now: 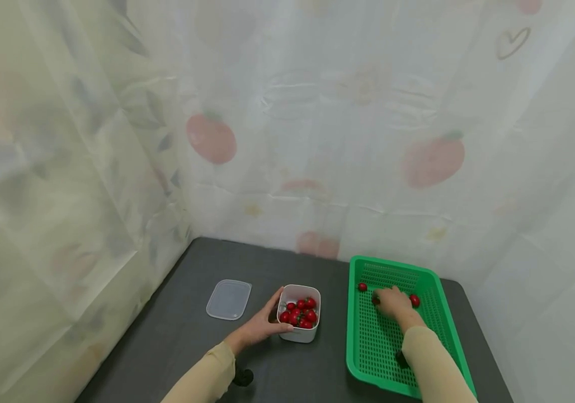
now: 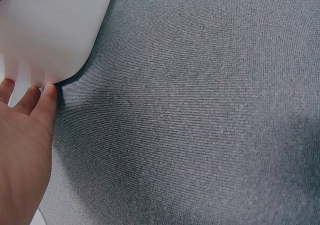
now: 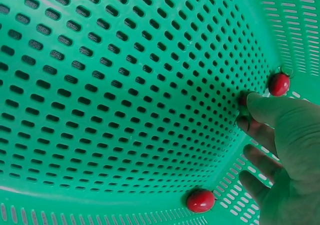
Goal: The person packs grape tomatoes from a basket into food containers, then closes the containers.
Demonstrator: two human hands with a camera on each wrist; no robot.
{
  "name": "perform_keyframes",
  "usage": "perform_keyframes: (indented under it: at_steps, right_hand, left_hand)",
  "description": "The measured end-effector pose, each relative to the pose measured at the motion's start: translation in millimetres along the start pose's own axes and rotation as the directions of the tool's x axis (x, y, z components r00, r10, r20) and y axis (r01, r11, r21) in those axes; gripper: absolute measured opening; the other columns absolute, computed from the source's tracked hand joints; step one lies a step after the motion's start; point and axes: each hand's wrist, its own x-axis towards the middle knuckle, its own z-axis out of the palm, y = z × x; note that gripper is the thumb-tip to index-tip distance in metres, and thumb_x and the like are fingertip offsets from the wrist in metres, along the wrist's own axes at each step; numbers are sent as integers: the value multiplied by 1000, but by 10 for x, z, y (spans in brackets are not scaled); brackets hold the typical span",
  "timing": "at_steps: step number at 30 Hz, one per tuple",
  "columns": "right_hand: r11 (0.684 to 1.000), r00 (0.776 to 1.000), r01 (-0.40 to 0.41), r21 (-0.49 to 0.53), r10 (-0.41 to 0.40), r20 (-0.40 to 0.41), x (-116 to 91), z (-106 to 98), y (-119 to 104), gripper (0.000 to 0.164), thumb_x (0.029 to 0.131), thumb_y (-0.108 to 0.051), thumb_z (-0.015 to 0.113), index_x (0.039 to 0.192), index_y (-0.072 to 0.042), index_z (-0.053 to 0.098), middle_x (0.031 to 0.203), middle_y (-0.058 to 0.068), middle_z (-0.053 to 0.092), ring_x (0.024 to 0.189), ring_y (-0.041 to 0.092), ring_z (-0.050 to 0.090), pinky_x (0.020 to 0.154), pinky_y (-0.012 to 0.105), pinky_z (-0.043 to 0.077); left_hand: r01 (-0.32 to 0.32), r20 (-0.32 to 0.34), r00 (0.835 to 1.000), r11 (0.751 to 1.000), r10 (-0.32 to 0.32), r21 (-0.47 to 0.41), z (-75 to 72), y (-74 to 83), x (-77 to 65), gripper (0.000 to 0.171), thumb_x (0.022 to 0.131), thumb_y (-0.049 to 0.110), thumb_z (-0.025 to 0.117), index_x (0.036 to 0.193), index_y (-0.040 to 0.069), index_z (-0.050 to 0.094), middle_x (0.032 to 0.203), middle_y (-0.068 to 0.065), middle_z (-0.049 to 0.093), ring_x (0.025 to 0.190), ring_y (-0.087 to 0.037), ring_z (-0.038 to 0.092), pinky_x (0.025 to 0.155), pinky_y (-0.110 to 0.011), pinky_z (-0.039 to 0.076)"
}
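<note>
A white square container (image 1: 304, 334) stands on the table with several red cherry tomatoes (image 1: 295, 317) in it. My left hand (image 1: 259, 327) holds it from the left, thumb along the near side and fingers round the far-left side. In the left wrist view, the fingertips (image 2: 48, 88) press on the container's wall (image 2: 60, 30). Inside the green basket (image 1: 350, 336), my right hand (image 1: 395, 303) pinches a cherry tomato (image 3: 243, 99) between thumb and index finger, mostly hidden by them. Other tomatoes lie in the basket, one beside the thumb (image 3: 279, 84) and one in a corner (image 3: 200, 201).
A translucent lid (image 1: 229, 300) lies on the dark grey table (image 1: 192, 336), left of the container. The basket takes up the table's right part. A patterned curtain (image 1: 287, 140) hangs behind the table and on both sides.
</note>
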Motion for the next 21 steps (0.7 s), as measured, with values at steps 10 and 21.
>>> perform_keyframes:
  at_steps: [10,21]
  right_hand:
    - [1000,1000,-14,15,14,6,-3,16,24,16,97,-6,65,112,-8,73,106,13,69,110,48,56,91,65,44]
    - [1000,1000,-5,18,5,-17,-24,47,32,14,88,0,70,95,-12,71,91,5,65,87,33,58,73,52,47]
  left_hand:
    - [-5,-2,1000,1000,5,3,-1,-28,12,104,94,25,76,166,24,1,167,-11,19,148,-39,28,114,-54,33]
    - [6,-2,1000,1000,-6,-12,4,13,-4,105,93,27,77,166,24,2,167,-12,19,148,-41,28,114,-55,32]
